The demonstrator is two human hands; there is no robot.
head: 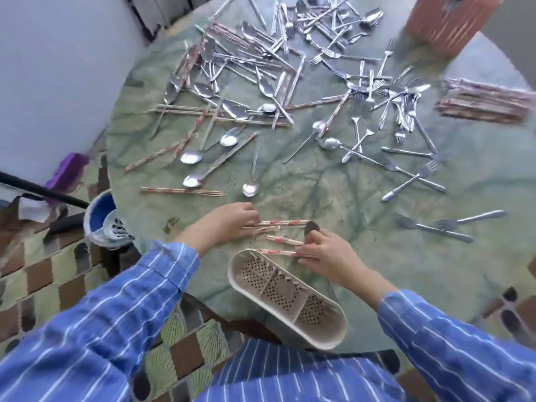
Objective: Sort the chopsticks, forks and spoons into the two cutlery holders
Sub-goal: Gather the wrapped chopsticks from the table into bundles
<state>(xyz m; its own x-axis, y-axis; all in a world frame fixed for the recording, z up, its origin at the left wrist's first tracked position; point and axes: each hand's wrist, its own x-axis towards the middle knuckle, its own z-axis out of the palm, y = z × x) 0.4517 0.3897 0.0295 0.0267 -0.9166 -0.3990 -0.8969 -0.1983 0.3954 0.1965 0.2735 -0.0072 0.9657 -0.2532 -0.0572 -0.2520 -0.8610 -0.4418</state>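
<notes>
The round, green-marbled desk (333,198) fills most of the view. Its far half carries a tangled heap (275,62) of steel spoons, steel forks and pale chopsticks, too many and too overlapped to count. At the right edge lie two tidy bundles of chopsticks (487,103), side by side and blurred.

A brown and green tiled floor (37,280) shows to the left. A blue and white tub (101,219) stands on it just beside the desk, with a purple object (69,172) farther off by the wall. Two blue striped sleeves (116,300) reach in from the near side.

There are two holders. The orange ribbed holder (449,24) stands at the far right, blurred. The cream holder (327,338) sits at the near edge, set on a slant, and has three compartments with perforated floors.

Between the hands lie at least four red-banded chopsticks (278,223), running left to right just beyond the cream holder. The nearest one has its left end over the holder's far rim. The left hand (229,224) curls its fingers round the left ends of the far pair. The right hand (322,256) pinches the right ends of the nearer ones. A dark oval shape (311,227) sits just beyond its knuckles; what it is cannot be told.

Three spoons (251,187) lie apart from the heap beyond the left hand, and two forks (435,227) cross at the near right.
</notes>
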